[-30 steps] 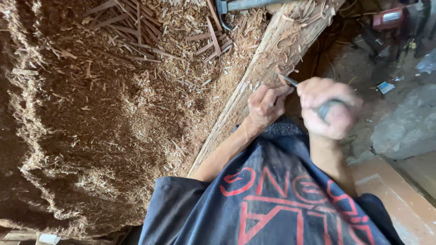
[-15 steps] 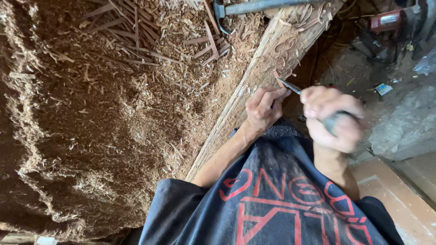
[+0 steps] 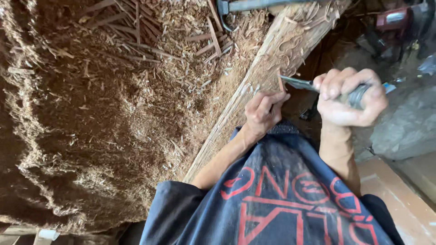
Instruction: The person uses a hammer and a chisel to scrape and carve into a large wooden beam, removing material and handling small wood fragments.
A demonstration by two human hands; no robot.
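My left hand (image 3: 262,111) pinches a thin wooden sliver (image 3: 280,84) against the edge of a long pale wooden beam (image 3: 254,86) that runs diagonally up to the right. My right hand (image 3: 349,97) is closed around the grey handle of a knife (image 3: 299,83). The blade points left and its tip meets the top of the sliver, just above my left fingers. Both forearms reach out over my dark shirt with red print (image 3: 281,199).
A thick heap of brown wood shavings (image 3: 100,127) covers the ground at left. Several thin cut sticks (image 3: 136,27) lie at the top. A grey metal tool (image 3: 254,5) lies across the beam's far end. A red machine (image 3: 393,20) sits at top right, and a pale board (image 3: 399,199) at bottom right.
My right hand with the knife has shifted a little to the right and upward. My left hand stays against the beam with the sliver.
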